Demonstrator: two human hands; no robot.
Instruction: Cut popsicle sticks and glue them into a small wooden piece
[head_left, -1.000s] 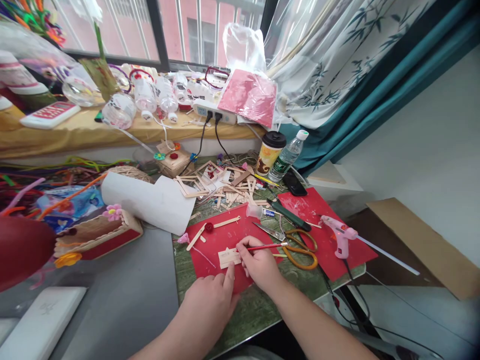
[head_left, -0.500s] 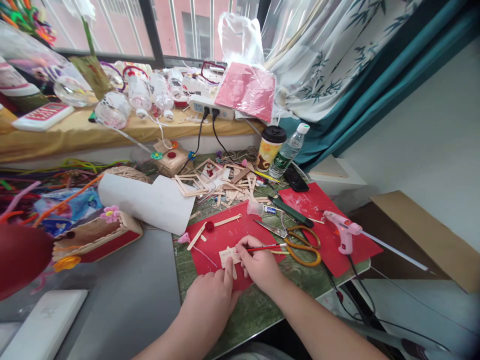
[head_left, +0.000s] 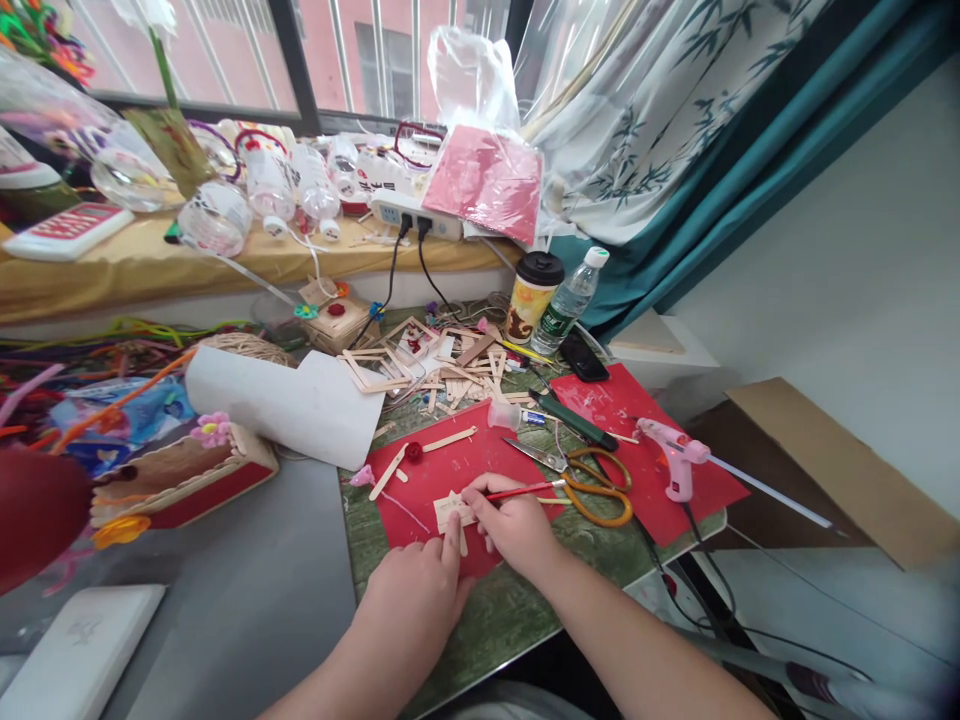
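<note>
A small pale wooden piece [head_left: 452, 507] made of craft sticks lies on a red sheet [head_left: 442, 465]. My left hand [head_left: 420, 585] presses it with the extended index finger, the other fingers loosely curled. My right hand [head_left: 514, 525] pinches a red pencil [head_left: 521, 490], its tip end hidden by the fingers at the piece's right edge. Further back on the sheet are loose craft sticks [head_left: 450, 439] and a dark red pompom [head_left: 413, 453]. Scissors with golden handles [head_left: 600, 487] lie open to the right of my right hand.
A pink glue gun [head_left: 675, 458] rests on another red sheet [head_left: 622, 410] at the right. Behind are piled craft sticks [head_left: 465, 370], a paper cup [head_left: 532, 295], a water bottle [head_left: 571, 300] and a phone [head_left: 584, 357]. A craft box [head_left: 187, 480] stands at the left.
The view has shifted slightly, so most things appear a little further left. Both hands keep nearly the same pose at the wooden piece, and the red pencil's back end tilts slightly higher.
</note>
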